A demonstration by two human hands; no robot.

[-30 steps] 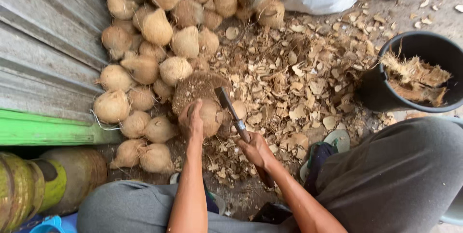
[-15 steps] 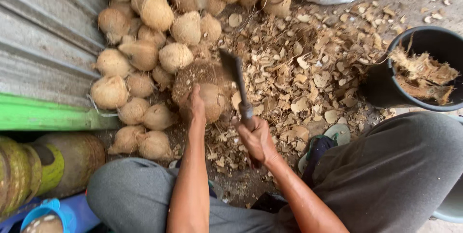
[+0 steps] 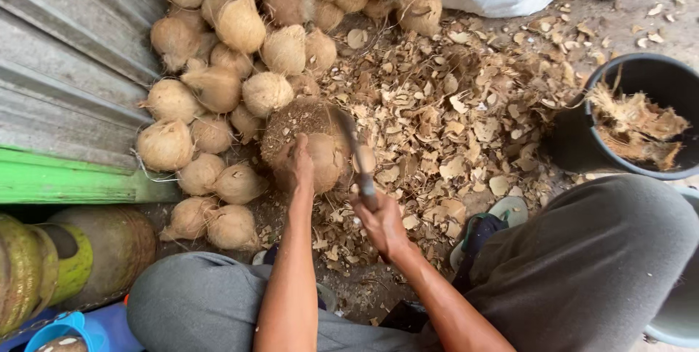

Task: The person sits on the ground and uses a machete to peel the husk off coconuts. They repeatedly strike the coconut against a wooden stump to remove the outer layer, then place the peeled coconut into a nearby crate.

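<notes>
Blade (image 3: pixel 351 144) has swung back down from half a second ago, edge now at the coconut (image 3: pixel 320 159), so another chop looks underway. Left hand (image 3: pixel 297 166) fingers spread over the nut's near side; right hand (image 3: pixel 378 221) wrapped tight on the handle. Nut sits beside the pile (image 3: pixel 240 68).

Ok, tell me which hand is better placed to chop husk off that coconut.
Probably the right hand: it grips the knife, blade against the coconut. The left hand rests on it, steadying.
</notes>
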